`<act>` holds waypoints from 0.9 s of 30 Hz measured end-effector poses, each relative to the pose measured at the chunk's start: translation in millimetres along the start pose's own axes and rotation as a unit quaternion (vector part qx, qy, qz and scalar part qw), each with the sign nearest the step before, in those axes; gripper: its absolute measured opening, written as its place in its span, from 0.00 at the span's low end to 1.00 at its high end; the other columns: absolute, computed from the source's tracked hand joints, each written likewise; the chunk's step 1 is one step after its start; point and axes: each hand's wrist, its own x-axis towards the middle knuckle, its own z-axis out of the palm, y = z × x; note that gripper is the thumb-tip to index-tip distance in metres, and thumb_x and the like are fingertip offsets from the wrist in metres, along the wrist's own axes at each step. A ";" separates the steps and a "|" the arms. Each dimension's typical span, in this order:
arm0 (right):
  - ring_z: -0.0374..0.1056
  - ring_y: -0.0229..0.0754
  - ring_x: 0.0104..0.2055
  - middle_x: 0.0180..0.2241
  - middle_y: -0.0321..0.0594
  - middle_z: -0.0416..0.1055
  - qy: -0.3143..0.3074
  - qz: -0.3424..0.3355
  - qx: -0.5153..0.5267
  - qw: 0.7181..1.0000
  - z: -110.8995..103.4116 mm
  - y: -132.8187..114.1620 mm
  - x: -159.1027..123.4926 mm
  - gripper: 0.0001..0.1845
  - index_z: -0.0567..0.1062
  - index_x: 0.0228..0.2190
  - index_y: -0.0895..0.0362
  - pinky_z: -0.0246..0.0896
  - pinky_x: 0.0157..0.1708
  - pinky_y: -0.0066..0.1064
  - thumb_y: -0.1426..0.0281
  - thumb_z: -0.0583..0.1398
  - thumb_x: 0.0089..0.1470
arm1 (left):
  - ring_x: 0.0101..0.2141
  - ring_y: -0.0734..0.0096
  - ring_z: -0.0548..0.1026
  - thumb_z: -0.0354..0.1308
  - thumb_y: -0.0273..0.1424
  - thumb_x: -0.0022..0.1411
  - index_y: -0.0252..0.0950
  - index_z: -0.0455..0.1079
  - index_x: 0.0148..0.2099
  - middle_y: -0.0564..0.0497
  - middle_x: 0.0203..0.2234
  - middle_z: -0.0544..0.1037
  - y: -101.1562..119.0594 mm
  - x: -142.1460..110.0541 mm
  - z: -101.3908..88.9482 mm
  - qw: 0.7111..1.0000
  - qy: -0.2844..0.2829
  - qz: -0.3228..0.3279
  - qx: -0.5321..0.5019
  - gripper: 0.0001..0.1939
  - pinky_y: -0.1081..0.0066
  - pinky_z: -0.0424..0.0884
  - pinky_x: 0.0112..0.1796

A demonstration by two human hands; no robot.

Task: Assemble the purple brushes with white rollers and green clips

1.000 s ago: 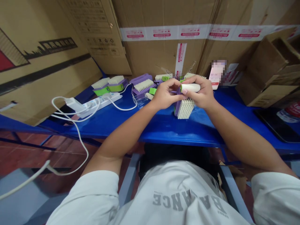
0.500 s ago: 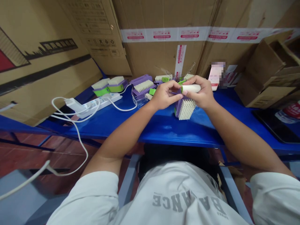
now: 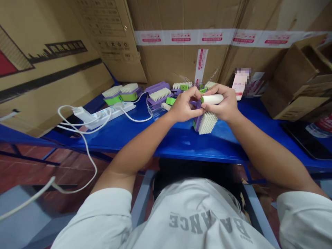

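Both my hands, L hand [image 3: 187, 104] & R hand [image 3: 223, 102], clamped on purple brush w/ white bristles [image 3: 208, 122], near table [image 3: 197, 147] edge.

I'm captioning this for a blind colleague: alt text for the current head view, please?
A person's left hand and right hand hold a purple brush with cream bristles and a white ribbed piece over a blue table. Beyond are more brushes, a power strip to the left, and an upright phone before cardboard boxes.
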 end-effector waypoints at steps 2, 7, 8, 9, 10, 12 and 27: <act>0.72 0.42 0.32 0.31 0.35 0.77 0.005 -0.001 -0.002 1.000 0.5 -0.9 -0.2 0.37 0.84 0.33 0.51 0.68 0.30 0.36 0.34 0.82 0.39 | 0.37 0.68 0.78 0.76 0.44 0.63 0.43 0.68 0.42 0.55 0.38 0.78 -0.3 -0.1 0.0 1.000 0.001 0.006 0.003 0.20 0.69 0.75 0.34; 0.71 0.42 0.31 0.30 0.36 0.78 0.010 -0.006 -0.007 1.000 1.5 -2.8 0.4 0.37 0.83 0.32 0.51 0.68 0.30 0.36 0.34 0.82 0.40 | 0.37 0.68 0.77 0.75 0.42 0.63 0.42 0.69 0.41 0.54 0.37 0.77 -0.8 -0.6 0.5 1.000 0.012 0.014 0.021 0.18 0.68 0.74 0.34; 0.71 0.42 0.31 0.30 0.36 0.78 0.011 -0.009 -0.006 1.000 1.6 -2.8 0.5 0.36 0.84 0.32 0.51 0.68 0.30 0.36 0.34 0.82 0.41 | 0.37 0.68 0.77 0.75 0.42 0.63 0.42 0.69 0.41 0.54 0.37 0.77 -0.9 -0.6 0.6 1.000 0.013 0.015 0.022 0.18 0.68 0.74 0.34; 0.71 0.42 0.31 0.30 0.36 0.78 0.013 -0.013 -0.005 1.000 1.8 -2.7 0.5 0.36 0.84 0.32 0.51 0.67 0.30 0.36 0.35 0.82 0.41 | 0.37 0.68 0.77 0.75 0.42 0.63 0.42 0.69 0.41 0.54 0.36 0.77 -1.0 -0.5 0.6 1.000 0.014 0.015 0.022 0.18 0.68 0.74 0.34; 0.70 0.42 0.31 0.30 0.36 0.78 0.015 -0.015 -0.006 1.000 2.0 -2.7 0.5 0.36 0.83 0.32 0.51 0.67 0.30 0.36 0.35 0.82 0.41 | 0.36 0.68 0.77 0.75 0.42 0.63 0.42 0.69 0.41 0.54 0.36 0.76 -1.1 -0.4 0.6 1.000 0.013 0.015 0.021 0.18 0.68 0.73 0.34; 0.70 0.41 0.31 0.30 0.36 0.77 0.019 -0.016 -0.009 1.000 2.5 -3.1 0.3 0.36 0.83 0.32 0.51 0.66 0.29 0.35 0.34 0.81 0.41 | 0.36 0.68 0.76 0.75 0.43 0.63 0.42 0.69 0.40 0.54 0.36 0.76 -1.5 -0.3 0.6 1.000 0.013 0.015 0.018 0.18 0.68 0.73 0.33; 0.68 0.40 0.30 0.31 0.35 0.77 0.003 -0.013 -0.006 1.000 -0.4 -0.2 0.4 0.35 0.82 0.32 0.51 0.65 0.29 0.35 0.36 0.82 0.42 | 0.37 0.70 0.79 0.79 0.49 0.64 0.41 0.70 0.45 0.54 0.39 0.77 -11.6 -4.9 0.8 0.999 0.000 -0.012 -0.033 0.25 0.73 0.71 0.30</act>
